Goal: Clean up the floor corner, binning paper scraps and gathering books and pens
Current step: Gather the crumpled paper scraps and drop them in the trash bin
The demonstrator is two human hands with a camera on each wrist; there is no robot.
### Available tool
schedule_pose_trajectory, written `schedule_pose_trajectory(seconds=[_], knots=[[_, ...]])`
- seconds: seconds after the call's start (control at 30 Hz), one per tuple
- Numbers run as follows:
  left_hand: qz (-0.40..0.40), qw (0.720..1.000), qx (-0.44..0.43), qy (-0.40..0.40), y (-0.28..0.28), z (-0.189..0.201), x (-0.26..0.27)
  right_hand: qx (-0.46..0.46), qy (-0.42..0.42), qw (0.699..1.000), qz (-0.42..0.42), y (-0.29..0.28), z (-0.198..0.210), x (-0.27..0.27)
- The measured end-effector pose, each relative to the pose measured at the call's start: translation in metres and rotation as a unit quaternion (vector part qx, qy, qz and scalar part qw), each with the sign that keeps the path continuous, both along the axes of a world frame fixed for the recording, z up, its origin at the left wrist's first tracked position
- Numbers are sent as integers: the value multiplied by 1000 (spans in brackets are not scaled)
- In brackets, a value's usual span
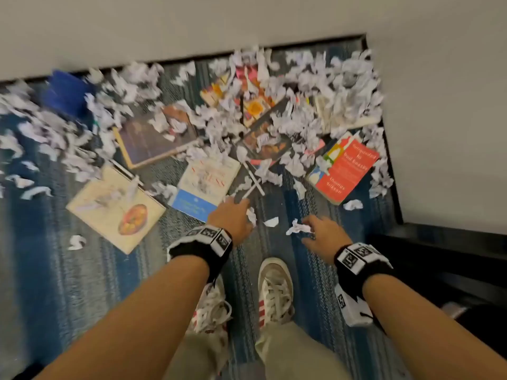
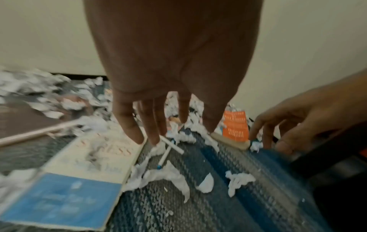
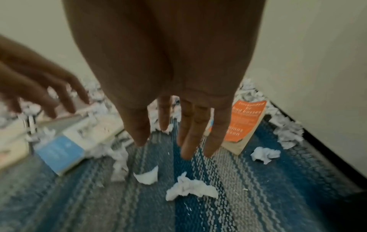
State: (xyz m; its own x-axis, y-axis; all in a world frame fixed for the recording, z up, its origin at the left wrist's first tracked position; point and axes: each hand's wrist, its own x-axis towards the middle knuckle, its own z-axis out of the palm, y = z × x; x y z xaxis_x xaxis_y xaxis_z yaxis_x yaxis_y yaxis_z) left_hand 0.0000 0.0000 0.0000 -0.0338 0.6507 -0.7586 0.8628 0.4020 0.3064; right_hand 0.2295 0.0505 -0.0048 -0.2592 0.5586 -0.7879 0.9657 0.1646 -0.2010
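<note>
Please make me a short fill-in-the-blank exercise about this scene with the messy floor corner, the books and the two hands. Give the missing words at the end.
1. Both the left hand and the right hand are open and hold ____.
2. The two white pens lie on the carpet, crossed like the letter ____.
3. The book nearest the right-hand wall has a cover that is mostly ____.
4. The person's shoes are fastened with white ____.

Missing words: nothing; X; orange; laces
</note>
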Motion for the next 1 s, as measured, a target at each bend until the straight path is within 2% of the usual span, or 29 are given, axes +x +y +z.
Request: schedule_pose_trajectory(seconds=[0.1, 0.17, 0.27, 0.33, 0.43, 0.5, 0.57, 0.67, 0.77, 0.87, 0.97, 1.0], knots=[[29, 994, 28, 104, 1, -78, 20, 30, -83, 996, -6, 0, -77, 3], [70, 988, 32, 131, -6, -114, 32, 38, -123, 991, -38, -2, -113, 7], [89, 980, 79, 159, -14, -168, 46, 80, -132, 987, -36, -12, -161, 15], [63, 972, 121, 193, -16, -186, 53, 119, -105, 987, -9, -17, -179, 15], [19, 957, 180, 227, -18, -199, 65, 158, -36, 987, 3, -13, -188, 20], [13, 955, 202, 217, -14, -206, 67, 156, 25, 987, 13, -5, -188, 25], [-3, 964, 206, 171, -10, -211, 65, 161, 97, 982, 23, 5, -189, 27], [-5, 976, 201, 87, -8, -213, 60, 233, 156, 960, -12, 21, -184, 24], [28, 973, 224, 45, -6, -208, 52, 320, 142, 936, -37, 34, -181, 17], [22, 936, 329, 119, 2, -204, 43, 336, 63, 939, -39, 48, -185, 4], [54, 893, 390, 216, 14, -202, 28, 328, 6, 944, 28, 58, -193, -4], [62, 893, 385, 226, 19, -199, 23, 325, 2, 944, 56, 60, -195, -6]])
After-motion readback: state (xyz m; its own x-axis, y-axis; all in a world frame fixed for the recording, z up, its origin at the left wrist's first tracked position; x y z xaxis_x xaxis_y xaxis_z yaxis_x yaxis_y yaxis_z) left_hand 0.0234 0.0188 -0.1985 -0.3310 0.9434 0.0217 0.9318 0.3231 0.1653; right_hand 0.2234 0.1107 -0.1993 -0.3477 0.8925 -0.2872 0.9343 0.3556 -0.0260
